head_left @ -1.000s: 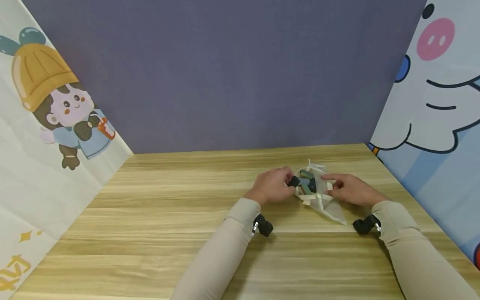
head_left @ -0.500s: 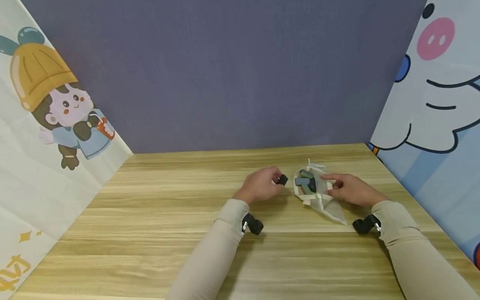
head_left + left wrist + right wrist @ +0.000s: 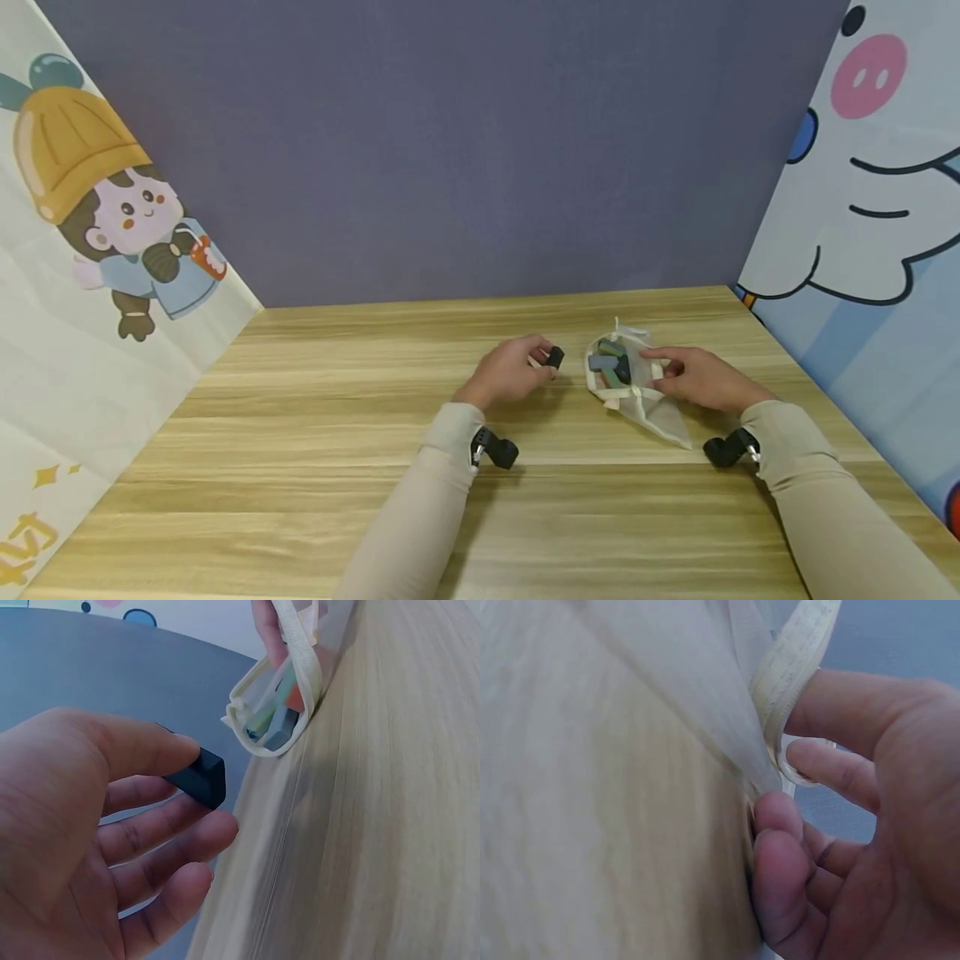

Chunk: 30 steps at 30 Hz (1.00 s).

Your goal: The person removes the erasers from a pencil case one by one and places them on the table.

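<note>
My left hand (image 3: 504,372) pinches a small black block (image 3: 555,357) between thumb and fingers, to the left of the bag's mouth. In the left wrist view the block (image 3: 202,778) shows a bevelled end, and the lower fingers stay loosely bent beneath it. A see-through white mesh bag (image 3: 657,413) with a cream trim lies on its side, mouth facing left. Several blocks (image 3: 602,363), grey-blue, green, orange and dark, sit inside near that mouth. My right hand (image 3: 697,379) grips the bag's far side; in the right wrist view its fingertips hold the mesh by the trim (image 3: 791,667).
A wood-grain table (image 3: 337,467) spreads out below both hands. Behind it stands a plain grey-purple panel (image 3: 480,150), with cartoon-printed sheets at the left (image 3: 45,350) and right (image 3: 885,250). Each wrist carries a black camera mount (image 3: 498,450).
My left hand has drawn the black block out from the bag's mouth and leftward, away from it. The right hand and the bag have hardly moved.
</note>
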Each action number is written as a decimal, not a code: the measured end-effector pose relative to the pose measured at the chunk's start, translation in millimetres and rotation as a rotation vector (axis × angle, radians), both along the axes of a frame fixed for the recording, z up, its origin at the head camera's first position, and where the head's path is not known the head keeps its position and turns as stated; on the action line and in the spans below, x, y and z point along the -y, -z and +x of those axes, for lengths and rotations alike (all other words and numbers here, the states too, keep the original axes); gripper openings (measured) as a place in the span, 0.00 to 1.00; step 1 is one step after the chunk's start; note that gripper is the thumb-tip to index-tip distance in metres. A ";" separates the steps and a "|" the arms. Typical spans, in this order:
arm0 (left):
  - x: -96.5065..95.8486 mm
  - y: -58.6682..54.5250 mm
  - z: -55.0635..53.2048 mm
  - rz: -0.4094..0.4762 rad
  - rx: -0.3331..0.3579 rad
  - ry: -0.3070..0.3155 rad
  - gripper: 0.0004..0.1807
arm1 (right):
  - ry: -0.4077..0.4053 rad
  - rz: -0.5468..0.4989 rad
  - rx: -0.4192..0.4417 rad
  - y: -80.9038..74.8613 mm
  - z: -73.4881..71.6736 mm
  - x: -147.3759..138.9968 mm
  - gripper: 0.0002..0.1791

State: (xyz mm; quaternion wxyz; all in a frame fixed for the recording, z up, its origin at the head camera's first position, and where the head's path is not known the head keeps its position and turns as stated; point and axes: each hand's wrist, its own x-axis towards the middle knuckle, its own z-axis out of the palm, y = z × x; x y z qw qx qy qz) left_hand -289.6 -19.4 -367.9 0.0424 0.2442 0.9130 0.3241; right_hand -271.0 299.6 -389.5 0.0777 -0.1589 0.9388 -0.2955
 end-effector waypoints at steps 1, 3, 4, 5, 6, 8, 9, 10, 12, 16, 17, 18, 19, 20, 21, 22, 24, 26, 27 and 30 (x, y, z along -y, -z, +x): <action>0.3 0.3 -0.2 0.010 0.005 -0.002 0.17 | 0.000 -0.001 0.001 -0.4 -0.1 -0.2 0.32; 1.0 1.0 -0.8 0.024 0.005 -0.002 0.17 | -0.002 -0.005 0.003 -1.1 -0.2 -0.9 0.32; 1.4 1.3 -1.0 0.029 0.004 0.000 0.17 | -0.002 -0.006 0.003 -1.4 -0.2 -1.2 0.32; 1.7 1.8 -1.2 0.029 0.000 -0.001 0.17 | -0.001 -0.006 0.003 -1.8 0.0 -1.3 0.32; 2.2 2.5 -1.3 0.028 -0.004 -0.001 0.16 | 0.000 -0.005 0.002 -2.1 0.1 -1.4 0.32; 3.4 3.7 -1.2 0.024 -0.007 -0.006 0.16 | -0.001 -0.006 0.004 -2.7 0.4 -1.3 0.32; 4.2 4.5 -1.1 0.022 -0.005 -0.011 0.17 | -0.003 -0.007 0.006 -2.9 0.6 -1.1 0.32; 5.1 5.3 -0.8 0.018 -0.004 -0.014 0.17 | -0.004 -0.010 0.009 -3.2 0.7 -0.9 0.32; 6.7 6.6 -0.4 0.014 0.003 -0.024 0.18 | -0.007 -0.012 0.015 -3.4 0.7 -0.8 0.33; 9.4 8.6 -0.9 0.015 0.006 -0.040 0.18 | -0.002 -0.019 0.019 -3.3 -0.1 -0.4 0.33; 10.0 8.7 -1.1 0.016 0.004 -0.043 0.19 | 0.000 -0.021 0.019 -3.2 -0.5 -0.1 0.33; 10.6 8.6 -1.4 0.017 0.000 -0.043 0.18 | 0.003 -0.023 0.020 -2.9 -0.8 0.2 0.33; 11.4 8.5 -1.8 0.021 -0.002 -0.043 0.18 | 0.009 -0.023 0.020 -2.4 -1.2 0.4 0.33; 12.4 8.3 -2.1 0.027 0.001 -0.044 0.19 | 0.010 -0.021 0.018 -1.8 -1.7 0.4 0.33; 13.6 8.1 -2.2 0.033 0.006 -0.045 0.19 | 0.011 -0.022 0.017 -1.5 -1.8 0.7 0.32; 15.5 8.2 -2.7 0.039 0.013 -0.049 0.19 | 0.009 -0.023 0.019 -1.1 -1.9 0.8 0.32; 19.6 9.0 -4.2 0.049 0.016 -0.060 0.19 | 0.007 -0.022 0.020 -0.3 -1.7 0.8 0.32; 24.8 10.5 -6.0 0.064 0.027 -0.072 0.19 | 0.001 -0.023 0.021 -0.1 -1.0 0.9 0.33; 27.4 11.3 -6.9 0.070 0.028 -0.078 0.19 | 0.002 -0.028 0.025 -0.2 -0.6 1.1 0.33; 33.8 13.4 -10.4 0.088 0.036 -0.086 0.18 | 0.007 -0.032 0.031 -0.1 0.0 0.7 0.33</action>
